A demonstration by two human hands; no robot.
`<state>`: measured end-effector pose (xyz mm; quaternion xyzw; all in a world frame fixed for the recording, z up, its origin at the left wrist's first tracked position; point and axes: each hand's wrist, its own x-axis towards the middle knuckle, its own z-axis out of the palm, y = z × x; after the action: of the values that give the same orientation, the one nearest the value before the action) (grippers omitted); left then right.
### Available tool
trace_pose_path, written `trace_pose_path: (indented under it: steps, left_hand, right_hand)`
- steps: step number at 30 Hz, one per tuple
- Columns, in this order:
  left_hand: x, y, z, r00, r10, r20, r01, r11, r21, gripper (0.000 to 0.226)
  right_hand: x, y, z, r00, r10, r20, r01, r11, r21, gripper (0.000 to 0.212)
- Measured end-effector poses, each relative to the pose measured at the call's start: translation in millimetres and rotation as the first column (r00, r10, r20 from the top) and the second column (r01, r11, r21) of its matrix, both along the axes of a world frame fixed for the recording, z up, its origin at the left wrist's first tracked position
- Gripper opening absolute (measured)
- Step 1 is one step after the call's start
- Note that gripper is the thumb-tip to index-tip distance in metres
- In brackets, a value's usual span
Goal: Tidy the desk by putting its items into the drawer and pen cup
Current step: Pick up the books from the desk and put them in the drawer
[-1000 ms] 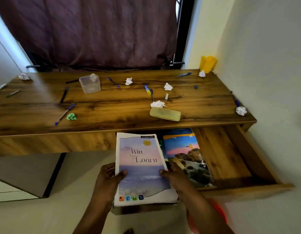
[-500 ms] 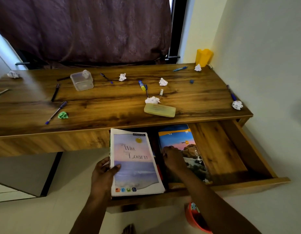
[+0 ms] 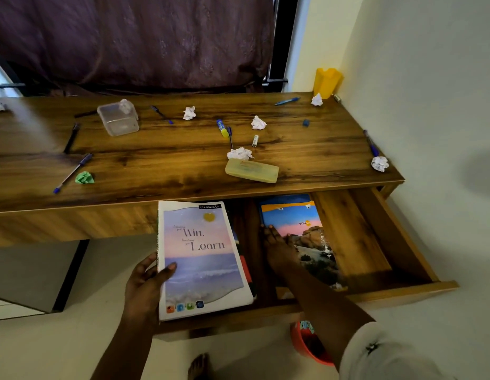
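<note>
The left hand still grips the left edge of the Win/Learn notebook, thumb on the cover, at the lower centre of the frame over the open drawer. The right hand, which held that book's right edge a second ago, has released it. It now lies with straight fingers on the landscape notebook beside it in the drawer. The yellow pen cup stands at the upper right.
</note>
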<state>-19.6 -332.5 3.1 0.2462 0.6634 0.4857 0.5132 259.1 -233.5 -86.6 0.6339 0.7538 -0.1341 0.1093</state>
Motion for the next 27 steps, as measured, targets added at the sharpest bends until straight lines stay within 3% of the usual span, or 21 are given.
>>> trace_pose_path:
  steps: [10, 13, 14, 15, 16, 17, 19, 21, 23, 27]
  left_hand:
    - [22, 2, -8, 0.999, -0.028, -0.032, 0.027, 0.999, -0.030, 0.047]
    - [31, 3, -8, 1.000, -0.011, 0.012, 0.011, 0.999, -0.035, 0.043]
    - [35, 4, -9, 0.999, -0.002, 0.033, 0.003, 0.999, -0.037, 0.042]
    - [40, 6, -11, 0.999, -0.004, 0.054, 0.006, 0.999, -0.036, 0.042]
    - [46, 8, -12, 0.997, -0.010, 0.075, 0.013, 0.999, -0.038, 0.042]
    - [52, 12, -15, 0.995, -0.015, 0.099, 0.019, 0.999, -0.038, 0.043]
    - [66, 20, -20, 0.989, -0.002, 0.151, 0.010, 0.998, -0.054, 0.044]
    - [81, 31, -25, 0.983, 0.001, 0.183, 0.014, 0.997, -0.082, 0.044]
    - [95, 44, -34, 0.987, -0.048, 0.153, 0.065, 0.992, -0.106, 0.042]
    - [107, 69, -60, 0.983, -0.182, 0.012, 0.182, 0.969, -0.165, 0.045]
  right_hand:
    - [91, 10, 9, 0.993, -0.112, -0.029, 0.109, 0.991, -0.076, 0.059]
    - [74, 9, 29, 0.956, -0.200, -0.213, 0.199, 0.980, -0.024, 0.058]
    - [60, 6, 38, 0.887, -0.299, -0.352, 0.288, 0.954, -0.085, 0.057]
    - [45, 1, 45, 0.753, -0.437, -0.492, 0.363, 0.900, -0.243, 0.056]
    - [32, -6, 51, 0.563, -0.591, -0.578, 0.370, 0.805, -0.463, 0.059]
    - [22, -11, 53, 0.403, -0.709, -0.579, 0.322, 0.702, -0.636, 0.065]
    - [15, -18, 46, 0.263, -0.790, -0.554, 0.246, 0.610, -0.753, 0.067]
    - [17, -15, 41, 0.195, -0.775, -0.601, 0.295, 0.631, -0.718, 0.050]
    - [23, -10, 39, 0.181, -0.746, -0.641, 0.376, 0.654, -0.656, 0.046]
    - [31, -2, 34, 0.259, -0.709, -0.656, 0.470, 0.686, -0.556, 0.056]
